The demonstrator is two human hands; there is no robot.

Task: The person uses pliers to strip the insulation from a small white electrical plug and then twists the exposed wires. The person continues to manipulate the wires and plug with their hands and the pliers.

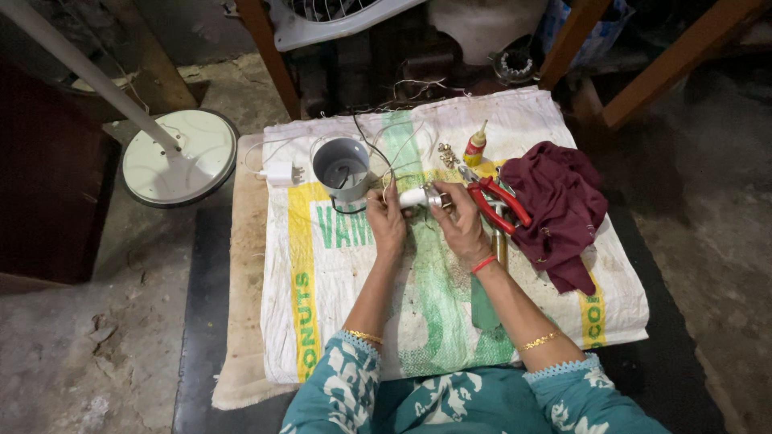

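Left hand (387,221) and right hand (462,221): together gripping a small white cylindrical part (416,197) with thin wires attached. Surface: white woven sack with green and yellow print (338,265), spread flat. On it: grey plastic cup-shaped housing (341,165); white plug adapter (281,173); red-handled pliers (498,204); small red bottle with yellow nozzle (476,145); crumpled maroon cloth (563,209). Left of the sack: round white fan base (181,157).

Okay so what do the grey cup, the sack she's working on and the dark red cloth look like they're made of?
Grey cup: probably moulded plastic, going by its matte, even grey wall and thin rim.
Sack: looks like woven plastic sacking, white with printed yellow and green bands, creased and worn.
Dark red cloth: soft fabric, crumpled in loose folds, no sheen.
The small white piece between both hands seems plastic too, though too small to be sure.
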